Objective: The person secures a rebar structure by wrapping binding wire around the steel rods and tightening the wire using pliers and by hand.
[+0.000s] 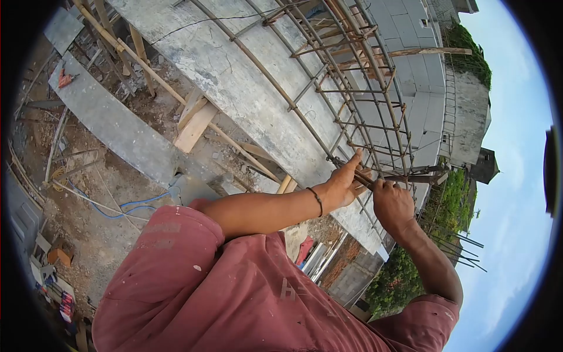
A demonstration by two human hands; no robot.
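My left hand, with a dark band at the wrist, is around the dark handle part of a metal tool, its thumb stretched out. The far end of this tool meets a long steel bar of the rebar cage. My right hand is closed in a fist on the near end of the same tool. Thin stirrups and long bars stand just beyond both hands. The tool's exact shape is partly hidden by my fingers.
A wide grey board runs beneath the cage. Bamboo poles, timber pieces and a grey plank lie lower at the left, over rubble. A block wall rises beyond the cage. Bars stick out at the right.
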